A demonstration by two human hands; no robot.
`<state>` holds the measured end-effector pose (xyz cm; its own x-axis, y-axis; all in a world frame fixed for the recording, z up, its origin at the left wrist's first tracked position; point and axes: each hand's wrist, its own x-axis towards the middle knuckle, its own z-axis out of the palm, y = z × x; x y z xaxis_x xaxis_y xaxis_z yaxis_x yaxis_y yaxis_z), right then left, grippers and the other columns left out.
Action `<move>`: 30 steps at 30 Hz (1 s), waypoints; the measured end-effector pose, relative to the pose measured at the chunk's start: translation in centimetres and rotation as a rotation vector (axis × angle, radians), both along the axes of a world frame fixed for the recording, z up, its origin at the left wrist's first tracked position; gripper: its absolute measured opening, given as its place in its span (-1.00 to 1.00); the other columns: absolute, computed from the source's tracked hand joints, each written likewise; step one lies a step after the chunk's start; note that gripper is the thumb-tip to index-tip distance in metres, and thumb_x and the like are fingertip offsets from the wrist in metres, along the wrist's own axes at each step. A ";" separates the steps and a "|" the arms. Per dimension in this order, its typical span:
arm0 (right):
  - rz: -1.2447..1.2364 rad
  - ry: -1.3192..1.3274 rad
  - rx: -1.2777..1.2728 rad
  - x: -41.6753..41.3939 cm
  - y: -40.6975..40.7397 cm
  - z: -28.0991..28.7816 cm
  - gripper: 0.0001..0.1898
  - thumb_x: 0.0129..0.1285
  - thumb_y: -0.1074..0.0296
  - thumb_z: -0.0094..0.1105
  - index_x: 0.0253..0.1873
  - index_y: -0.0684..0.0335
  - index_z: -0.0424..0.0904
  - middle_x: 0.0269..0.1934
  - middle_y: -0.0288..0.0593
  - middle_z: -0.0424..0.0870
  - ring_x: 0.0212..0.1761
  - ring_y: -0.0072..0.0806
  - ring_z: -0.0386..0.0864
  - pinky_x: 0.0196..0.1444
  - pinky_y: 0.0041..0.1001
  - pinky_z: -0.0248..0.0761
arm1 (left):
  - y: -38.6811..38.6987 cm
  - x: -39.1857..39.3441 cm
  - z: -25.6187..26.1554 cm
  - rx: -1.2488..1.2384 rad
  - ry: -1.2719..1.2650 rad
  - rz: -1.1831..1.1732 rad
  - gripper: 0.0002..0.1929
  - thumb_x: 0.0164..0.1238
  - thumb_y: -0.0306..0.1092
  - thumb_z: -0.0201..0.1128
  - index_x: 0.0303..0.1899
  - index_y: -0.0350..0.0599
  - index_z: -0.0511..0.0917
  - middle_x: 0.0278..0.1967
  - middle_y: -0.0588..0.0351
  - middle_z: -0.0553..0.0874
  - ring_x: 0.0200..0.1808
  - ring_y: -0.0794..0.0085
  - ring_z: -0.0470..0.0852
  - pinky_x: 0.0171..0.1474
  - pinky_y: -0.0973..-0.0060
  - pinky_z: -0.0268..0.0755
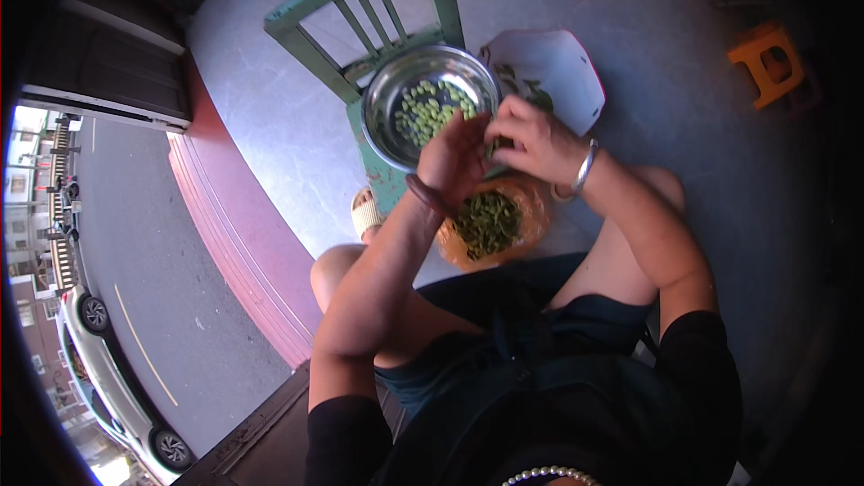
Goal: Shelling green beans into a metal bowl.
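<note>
My left hand, a brown bangle at its wrist, is held palm up and cupped beside the near rim of a stainless steel bowl. Shelled green beans lie in the bowl. Close against its fingers is my right hand, with a silver bangle, its fingers curled over a dark green piece that looks like a bean pod. What my left palm contains is hidden. Below both hands an orange plastic bag stands open, full of green bean pods.
The bowl rests on a worn green wooden chair. Beyond my right hand is a white red-rimmed basin with some dark green pods or husks inside. An orange plastic stool stands at right. A doorway edge and street lie at left.
</note>
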<state>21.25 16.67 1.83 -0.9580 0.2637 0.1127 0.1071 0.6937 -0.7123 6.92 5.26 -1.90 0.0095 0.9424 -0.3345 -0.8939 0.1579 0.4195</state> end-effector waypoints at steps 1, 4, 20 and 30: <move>0.014 0.018 0.036 0.1 0.5 -0.2 -0.82 0.12 0.41 0.22 -0.18 0.26 0.50 -0.20 -0.10 0.39 -0.15 -0.20 0.51 -0.10 -0.33 0.40 | 0.3 0.2 0.5 0.005 0.022 0.013 -0.50 0.54 -0.03 -0.23 0.18 -0.32 0.30 0.03 0.01 0.52 0.03 0.33 0.53 0.09 0.36 0.40; -0.017 0.112 0.170 -0.1 0.6 -0.8 -0.82 0.15 0.49 0.15 -0.14 0.27 0.44 -0.21 -0.09 0.37 -0.23 -0.21 0.49 -0.17 -0.37 0.40 | 0.8 0.1 0.7 0.083 0.001 0.008 -0.44 0.53 0.02 -0.20 0.24 -0.35 0.23 0.06 -0.07 0.50 0.06 0.29 0.52 0.14 0.33 0.40; -0.297 -0.509 0.011 5.0 6.2 -9.3 -0.85 0.10 0.40 0.19 -0.24 0.32 0.61 -0.45 -0.01 0.63 -0.37 -0.17 0.62 -0.24 -0.31 0.49 | -3.3 -1.6 2.6 -0.122 0.479 0.003 -0.64 0.49 -0.23 -0.07 0.03 -0.35 0.49 -0.17 -0.08 0.66 -0.16 0.24 0.67 -0.03 0.33 0.53; -0.215 -0.820 -0.466 6.8 -3.0 -25.5 -0.76 0.20 0.24 0.19 -0.41 0.31 0.63 -0.58 -0.14 0.66 -0.58 -0.47 0.66 -0.47 -0.45 0.52 | -5.8 -3.8 3.8 -0.101 0.574 0.053 -0.66 0.49 -0.21 -0.02 0.03 -0.30 0.51 -0.20 -0.01 0.68 -0.22 0.31 0.68 -0.09 0.41 0.51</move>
